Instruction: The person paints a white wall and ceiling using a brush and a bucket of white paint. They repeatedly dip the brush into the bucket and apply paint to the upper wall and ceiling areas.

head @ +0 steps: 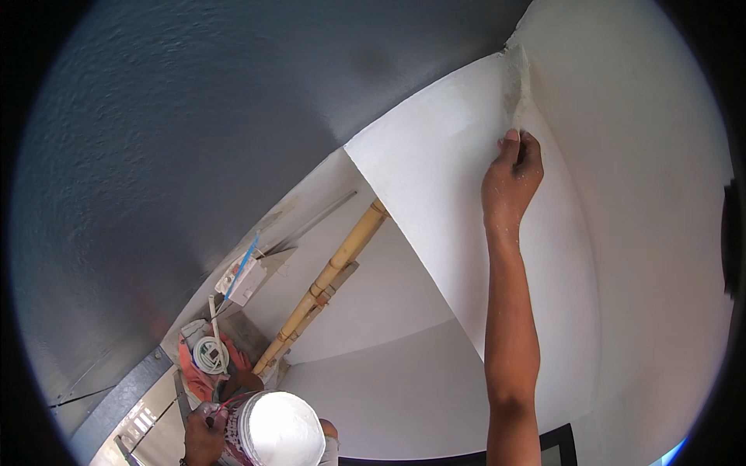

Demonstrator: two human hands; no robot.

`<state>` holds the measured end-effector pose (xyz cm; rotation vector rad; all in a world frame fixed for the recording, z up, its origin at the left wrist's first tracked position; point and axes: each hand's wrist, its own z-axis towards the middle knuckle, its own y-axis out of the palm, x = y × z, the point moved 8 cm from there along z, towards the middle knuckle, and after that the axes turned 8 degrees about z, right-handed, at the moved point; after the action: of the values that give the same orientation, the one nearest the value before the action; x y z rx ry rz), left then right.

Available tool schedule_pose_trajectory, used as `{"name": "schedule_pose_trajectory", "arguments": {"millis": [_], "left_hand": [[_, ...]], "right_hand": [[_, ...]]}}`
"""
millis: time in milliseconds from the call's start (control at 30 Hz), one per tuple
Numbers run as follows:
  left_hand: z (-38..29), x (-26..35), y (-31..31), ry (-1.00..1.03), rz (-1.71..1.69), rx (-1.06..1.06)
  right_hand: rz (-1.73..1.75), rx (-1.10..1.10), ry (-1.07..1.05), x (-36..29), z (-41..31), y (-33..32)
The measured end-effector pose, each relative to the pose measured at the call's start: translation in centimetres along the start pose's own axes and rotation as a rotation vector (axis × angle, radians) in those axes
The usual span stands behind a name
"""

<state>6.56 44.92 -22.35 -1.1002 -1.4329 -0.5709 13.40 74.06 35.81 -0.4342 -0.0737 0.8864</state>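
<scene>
My right hand is raised against the white wall, with thumb and fingers pinched together. Between the fingertips is a thin, pale, flat thing; its kind cannot be made out. Just beyond the fingertips, a greyish, uneven patch runs up the wall corner to the dark grey surface. At the lower left, my left hand grips the side of a plastic bucket by its red handle. White paint or a similar white filling shows in the bucket's mouth. Pale specks dot my right hand and wrist.
A bamboo pole leans across the white recess on the left. Near its foot lie an orange-red cloth or bag, a round white-and-green container and a white box with a blue strip. A dark frame stands at the bottom.
</scene>
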Motion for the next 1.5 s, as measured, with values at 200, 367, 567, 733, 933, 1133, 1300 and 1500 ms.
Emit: {"name": "schedule_pose_trajectory", "arguments": {"millis": [200,367,567,733,933,1133,1300,1500], "left_hand": [[-0.1,0.1,0.1,-0.050,-0.018,-0.062],[-0.2,0.0,-0.1,-0.054,-0.019,-0.034],[0.0,0.4,-0.2,0.048,-0.008,0.019],[-0.2,0.5,-0.2,0.010,-0.022,-0.018],[0.0,0.2,-0.1,-0.032,-0.023,-0.041],[-0.1,0.2,-0.2,-0.010,-0.017,-0.009],[0.0,0.0,-0.1,-0.036,0.038,-0.059],[-0.1,0.9,-0.7,0.083,0.091,0.073]], "right_hand": [[-0.052,0.038,0.001,-0.1,0.2,0.7],[-0.052,0.032,0.014,0.0,0.0,1.0],[-0.035,0.045,-0.028,0.0,-0.2,1.3],[0.001,0.073,-0.087,-0.5,-0.3,1.0],[-0.034,0.063,-0.025,-0.7,-0.2,0.8],[0.037,0.054,-0.013,-0.5,-0.2,0.9],[0.094,0.064,-0.040,-0.4,-0.2,0.9],[0.086,0.065,-0.063,-0.8,-0.3,0.8]]}}
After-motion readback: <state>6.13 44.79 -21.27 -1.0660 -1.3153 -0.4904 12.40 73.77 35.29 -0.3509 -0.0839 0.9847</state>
